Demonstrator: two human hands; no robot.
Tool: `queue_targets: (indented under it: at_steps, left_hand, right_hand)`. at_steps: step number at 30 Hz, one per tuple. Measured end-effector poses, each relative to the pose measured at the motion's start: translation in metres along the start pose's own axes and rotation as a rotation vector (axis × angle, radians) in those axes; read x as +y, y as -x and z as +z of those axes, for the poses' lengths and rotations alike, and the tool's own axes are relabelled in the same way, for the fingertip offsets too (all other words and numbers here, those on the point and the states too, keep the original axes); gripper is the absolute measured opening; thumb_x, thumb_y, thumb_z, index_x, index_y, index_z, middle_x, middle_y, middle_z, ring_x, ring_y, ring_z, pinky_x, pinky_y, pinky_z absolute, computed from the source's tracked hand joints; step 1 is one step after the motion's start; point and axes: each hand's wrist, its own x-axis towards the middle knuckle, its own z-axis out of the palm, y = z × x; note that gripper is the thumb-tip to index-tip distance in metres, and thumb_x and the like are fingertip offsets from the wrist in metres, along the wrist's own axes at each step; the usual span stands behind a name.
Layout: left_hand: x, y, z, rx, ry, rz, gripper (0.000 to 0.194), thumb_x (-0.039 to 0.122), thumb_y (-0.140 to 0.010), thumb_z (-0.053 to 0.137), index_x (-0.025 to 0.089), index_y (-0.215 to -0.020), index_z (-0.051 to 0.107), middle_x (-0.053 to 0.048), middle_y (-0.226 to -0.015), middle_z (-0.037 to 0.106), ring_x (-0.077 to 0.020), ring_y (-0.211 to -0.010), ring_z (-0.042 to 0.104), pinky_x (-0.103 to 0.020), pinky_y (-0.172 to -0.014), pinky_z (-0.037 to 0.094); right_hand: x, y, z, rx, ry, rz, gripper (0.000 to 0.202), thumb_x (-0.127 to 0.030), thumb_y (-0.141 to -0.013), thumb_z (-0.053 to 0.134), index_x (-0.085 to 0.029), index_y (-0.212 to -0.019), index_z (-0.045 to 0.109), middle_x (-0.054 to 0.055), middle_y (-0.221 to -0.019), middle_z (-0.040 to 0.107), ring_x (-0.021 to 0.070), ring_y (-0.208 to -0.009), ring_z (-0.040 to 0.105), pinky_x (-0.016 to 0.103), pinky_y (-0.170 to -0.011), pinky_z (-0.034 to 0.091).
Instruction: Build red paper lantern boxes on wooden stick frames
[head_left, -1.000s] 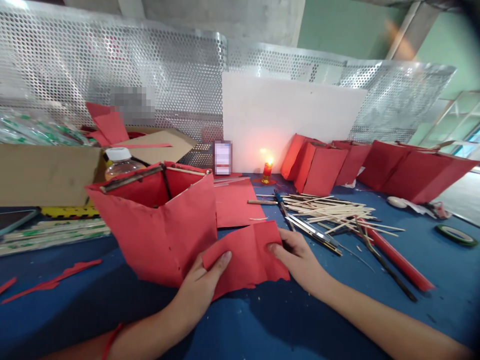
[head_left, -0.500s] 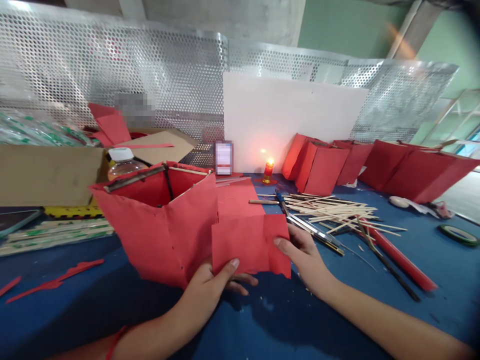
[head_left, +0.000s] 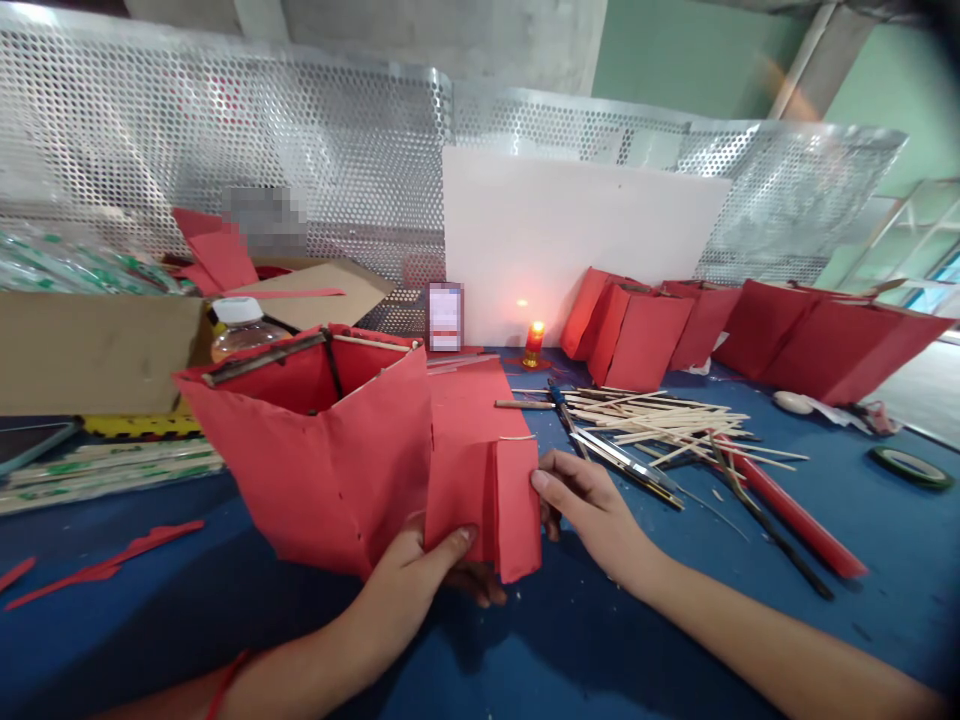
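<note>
A red paper sheet stands upright just in front of the blue table, folded down its middle so that its two halves meet at a vertical crease; its left edge touches the right side of a red paper lantern, an open-topped box of paper over thin sticks. The left hand pinches the sheet's lower left corner, thumb on the front and fingers curled behind it; the right hand grips the sheet's right edge at mid height, thumb on the near face; both hands are clamped on the sheet, one at either side of the fold.

Right of the sheet a pile of wooden sticks lies on the table, with a red rolled tube just beyond it; behind the sheet a flat red paper piece lies on the table, and farther back a lit candle burns at the foot of a white board; right of the candle a row of finished lanterns leans against the perforated metal screen. Left of the sheet, behind the lantern, stand a bottle and a cardboard box; a roll of green tape lies far to the right.
</note>
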Motion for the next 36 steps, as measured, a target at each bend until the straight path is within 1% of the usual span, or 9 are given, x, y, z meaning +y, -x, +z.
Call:
queue_targets:
  at_steps: [4, 7, 11, 14, 16, 19, 23, 30, 36]
  left_hand:
    - [0.003, 0.004, 0.002, -0.127, -0.004, -0.045, 0.049, 0.060, -0.071, 0.078, 0.011, -0.077, 0.074, -0.012, -0.063, 0.074, -0.0247, -0.058, 0.071, -0.032, -0.059, 0.056]
    - [0.002, 0.011, -0.001, -0.193, 0.046, -0.034, 0.050, 0.058, -0.070, 0.082, 0.016, -0.098, 0.077, -0.012, -0.087, 0.080, -0.0277, -0.080, 0.075, -0.035, -0.072, 0.058]
    - [-0.003, 0.014, -0.010, -0.007, 0.288, 0.005, 0.056, 0.069, -0.063, 0.082, 0.026, -0.100, 0.080, -0.007, -0.115, 0.077, -0.0314, -0.114, 0.067, -0.039, -0.098, 0.053]
    - [-0.001, 0.009, -0.013, 0.018, 0.376, 0.008, 0.063, 0.079, -0.065, 0.072, 0.024, -0.094, 0.082, -0.009, -0.105, 0.079, -0.0327, -0.104, 0.069, -0.042, -0.092, 0.055]
    - [0.001, 0.005, -0.012, -0.015, 0.285, 0.007, 0.064, 0.079, -0.067, 0.069, 0.022, -0.093, 0.081, -0.009, -0.096, 0.079, -0.0301, -0.092, 0.070, -0.039, -0.080, 0.056]
    - [0.004, 0.000, -0.007, 0.015, 0.009, 0.030, 0.048, 0.065, -0.064, 0.080, 0.018, -0.078, 0.078, -0.004, -0.071, 0.071, -0.0195, -0.068, 0.063, -0.026, -0.061, 0.047]
    - [0.005, -0.003, -0.004, 0.050, -0.134, 0.087, 0.036, 0.049, -0.062, 0.083, 0.016, -0.057, 0.069, 0.001, -0.056, 0.056, -0.0127, -0.058, 0.048, -0.023, -0.056, 0.038]
    - [0.002, -0.004, -0.005, 0.076, -0.279, 0.102, 0.034, 0.046, -0.069, 0.072, 0.015, -0.057, 0.066, 0.001, -0.057, 0.055, -0.0128, -0.058, 0.048, -0.022, -0.053, 0.036]
    - [-0.001, -0.001, -0.003, 0.035, -0.282, 0.045, 0.039, 0.053, -0.073, 0.068, 0.017, -0.062, 0.061, 0.003, -0.050, 0.050, -0.0111, -0.041, 0.046, -0.022, -0.042, 0.037]
  right_hand:
    - [-0.001, 0.004, 0.002, 0.072, 0.131, -0.071, 0.042, -0.053, -0.097, 0.054, -0.023, -0.070, 0.046, -0.004, -0.064, 0.046, 0.0121, -0.058, 0.045, 0.024, -0.055, 0.040]
    - [-0.003, 0.008, 0.003, 0.106, 0.217, -0.122, 0.034, -0.044, -0.102, 0.046, -0.024, -0.076, 0.045, -0.004, -0.069, 0.045, 0.0135, -0.063, 0.041, 0.025, -0.058, 0.037]
    - [-0.009, 0.012, 0.002, 0.003, 0.288, -0.157, 0.028, -0.033, -0.101, 0.048, -0.023, -0.075, 0.046, -0.005, -0.067, 0.046, 0.0127, -0.061, 0.042, 0.024, -0.057, 0.033]
    - [-0.011, 0.012, 0.001, -0.133, 0.307, -0.174, 0.026, -0.031, -0.098, 0.054, -0.022, -0.074, 0.056, -0.005, -0.064, 0.052, 0.0112, -0.058, 0.046, 0.023, -0.055, 0.034]
    - [-0.009, 0.011, 0.000, -0.210, 0.300, -0.178, 0.026, -0.034, -0.097, 0.058, -0.021, -0.075, 0.062, -0.005, -0.063, 0.055, 0.0105, -0.056, 0.047, 0.022, -0.054, 0.034]
    - [-0.004, 0.010, 0.001, -0.270, 0.296, -0.159, 0.034, -0.045, -0.095, 0.064, -0.019, -0.072, 0.067, -0.003, -0.062, 0.058, 0.0105, -0.055, 0.048, 0.022, -0.054, 0.034]
    - [-0.002, 0.011, 0.003, -0.337, 0.298, -0.111, 0.041, -0.054, -0.091, 0.067, -0.019, -0.071, 0.068, -0.004, -0.057, 0.052, 0.0102, -0.052, 0.044, 0.023, -0.051, 0.032]
    - [-0.006, 0.009, 0.003, -0.393, 0.305, -0.011, 0.022, -0.033, -0.092, 0.061, -0.018, -0.078, 0.068, -0.004, -0.065, 0.055, 0.0116, -0.060, 0.046, 0.024, -0.057, 0.035]
    - [-0.007, 0.009, 0.003, -0.381, 0.292, -0.003, 0.020, -0.023, -0.091, 0.055, -0.019, -0.072, 0.059, -0.005, -0.065, 0.047, 0.0118, -0.063, 0.042, 0.025, -0.059, 0.033]
